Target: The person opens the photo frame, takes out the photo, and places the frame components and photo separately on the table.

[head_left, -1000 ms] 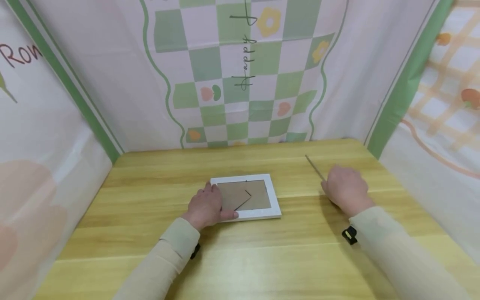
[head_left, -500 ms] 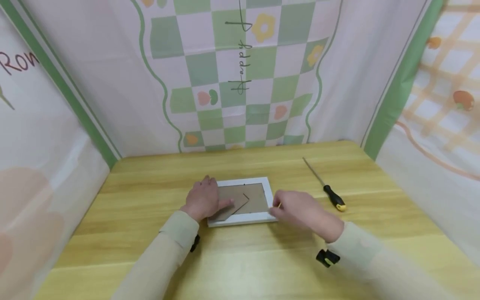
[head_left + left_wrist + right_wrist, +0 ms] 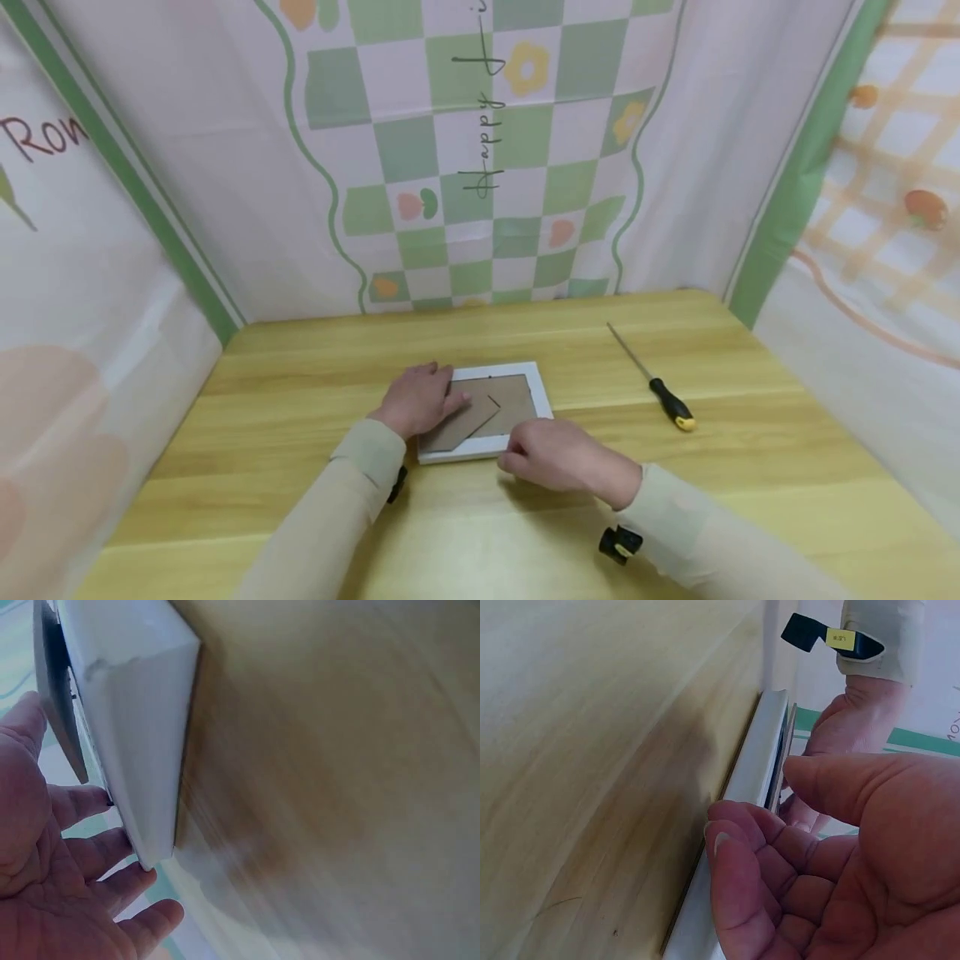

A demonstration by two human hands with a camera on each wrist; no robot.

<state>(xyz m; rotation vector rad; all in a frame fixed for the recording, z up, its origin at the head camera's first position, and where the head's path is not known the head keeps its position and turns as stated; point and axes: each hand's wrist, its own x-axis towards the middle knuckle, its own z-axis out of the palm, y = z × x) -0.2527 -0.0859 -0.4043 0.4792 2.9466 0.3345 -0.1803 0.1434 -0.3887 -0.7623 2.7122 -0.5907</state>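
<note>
A white picture frame (image 3: 467, 450) lies on the table, its brown backing board (image 3: 517, 400) facing up. A brown stand flap (image 3: 450, 433) lies over the board and overlaps the frame's near left border. My left hand (image 3: 416, 402) rests at the frame's left side, with the thumb on the flap and the fingers extended along the far left edge. Close by the near right edge is my right hand (image 3: 558, 454); its fingers (image 3: 739, 885) are loosely bent against the frame's side, the thumb stands apart, and nothing shows between them.
A screwdriver (image 3: 671, 406) with a black and yellow handle lies on the wooden table (image 3: 300, 358), right of the frame. Printed cloth (image 3: 517, 167) hangs behind the table and along both sides.
The screwdriver was let go and lies on the table. My right hand came left to the frame's near edge. My left thumb moved from the frame's near border onto the flap.
</note>
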